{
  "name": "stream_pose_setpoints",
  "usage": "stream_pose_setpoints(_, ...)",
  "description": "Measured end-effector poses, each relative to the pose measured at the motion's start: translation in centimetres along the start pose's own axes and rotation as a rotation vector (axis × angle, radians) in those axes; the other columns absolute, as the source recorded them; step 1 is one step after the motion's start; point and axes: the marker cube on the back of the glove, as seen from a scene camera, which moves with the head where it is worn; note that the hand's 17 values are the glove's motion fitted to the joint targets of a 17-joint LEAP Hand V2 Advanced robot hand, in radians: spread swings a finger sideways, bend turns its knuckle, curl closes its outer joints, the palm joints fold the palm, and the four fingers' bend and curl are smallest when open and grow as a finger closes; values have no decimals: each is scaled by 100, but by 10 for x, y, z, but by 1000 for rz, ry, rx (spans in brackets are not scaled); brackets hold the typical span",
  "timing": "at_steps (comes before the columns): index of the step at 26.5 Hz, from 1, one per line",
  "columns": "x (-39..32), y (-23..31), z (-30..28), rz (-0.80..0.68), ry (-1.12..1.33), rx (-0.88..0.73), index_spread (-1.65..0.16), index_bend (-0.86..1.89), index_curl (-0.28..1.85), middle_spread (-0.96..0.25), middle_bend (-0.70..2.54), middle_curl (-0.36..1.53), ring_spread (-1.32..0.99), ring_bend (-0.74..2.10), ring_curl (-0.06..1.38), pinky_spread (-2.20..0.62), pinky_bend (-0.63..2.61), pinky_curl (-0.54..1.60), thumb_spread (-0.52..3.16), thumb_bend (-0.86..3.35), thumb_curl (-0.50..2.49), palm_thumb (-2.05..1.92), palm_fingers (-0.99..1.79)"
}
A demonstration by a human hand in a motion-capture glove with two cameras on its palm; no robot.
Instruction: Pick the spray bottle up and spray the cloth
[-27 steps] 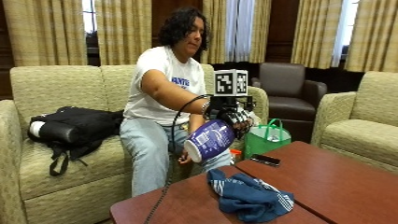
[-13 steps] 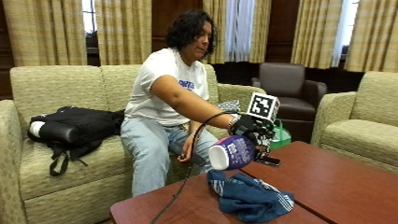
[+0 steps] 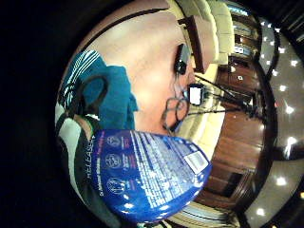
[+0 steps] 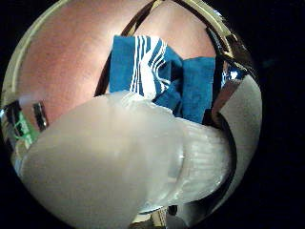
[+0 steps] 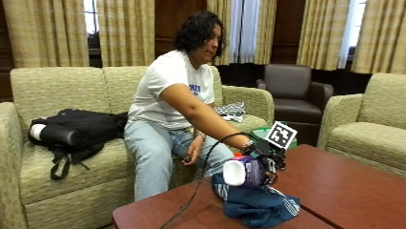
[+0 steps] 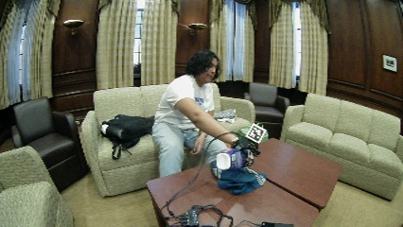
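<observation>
Black-gloved right hand [image 5: 265, 155]: grips purple plastic spray bottle [image 5: 244, 172] (tilted sideways, white base outward), just above crumpled blue striped cloth [image 5: 258, 205] on reddish-brown wooden desk [image 5: 342, 186].

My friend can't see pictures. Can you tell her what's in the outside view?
A person sitting on a beige sofa holds a spray bottle in a gloved right hand, tipped on its side just above a crumpled blue cloth on a reddish wooden table. A black bag lies on the sofa beside them.

Purple spray bottle [image 5: 245, 172] tipped sideways, above crumpled blue cloth [image 5: 257, 206]
</observation>
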Motion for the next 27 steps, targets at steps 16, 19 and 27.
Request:
stream_pose_setpoints(16, 38, 16, -25, 70, -27, 41, -29, 29, 56, -24, 56, 49, -24, 53, 42, -28, 38, 37, 41, -4, 75, 87, 136)
stream_pose_setpoints(19, 60, 36, -49, 13, -155, 93, -29, 29, 56, -24, 56, 49, -24, 53, 42, -28, 38, 37, 41, -4, 75, 87, 136)
stream_pose_setpoints(27, 116, 107, -129, 139, -719, 335, -29, 29, 56, -24, 56, 49, -24, 53, 42, -28, 38, 37, 41, -4, 75, 87, 136)
